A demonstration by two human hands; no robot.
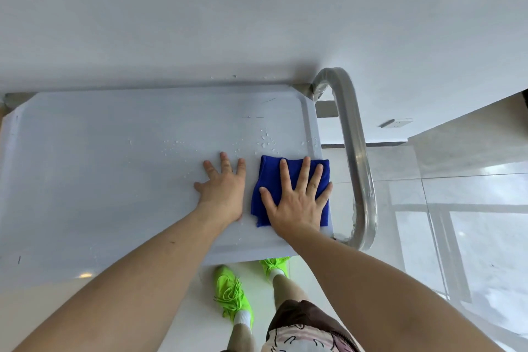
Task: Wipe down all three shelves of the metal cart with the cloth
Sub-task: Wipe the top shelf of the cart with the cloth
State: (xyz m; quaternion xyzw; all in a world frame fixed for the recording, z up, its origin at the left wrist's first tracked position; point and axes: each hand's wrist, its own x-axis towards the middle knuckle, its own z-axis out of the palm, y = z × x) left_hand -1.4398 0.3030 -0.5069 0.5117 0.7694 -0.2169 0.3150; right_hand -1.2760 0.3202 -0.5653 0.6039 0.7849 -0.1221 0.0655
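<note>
The metal cart's top shelf (100, 168) fills the middle of the view, pale grey with a raised rim. A folded blue cloth (267, 177) lies flat on it near the right end. My right hand (297, 197) presses on the cloth with fingers spread straight. Just left of the cloth, my left hand (224, 188) rests flat on the bare shelf, fingers straight. Water droplets (264, 140) dot the shelf beyond both hands. The lower shelves are hidden under the top one.
The cart's curved steel handle (357, 151) stands at the right end, close to the cloth. A white wall (228, 14) runs right behind the cart. Glossy tiled floor (471, 208) lies to the right. My feet in green shoes (231, 294) stand at the near edge.
</note>
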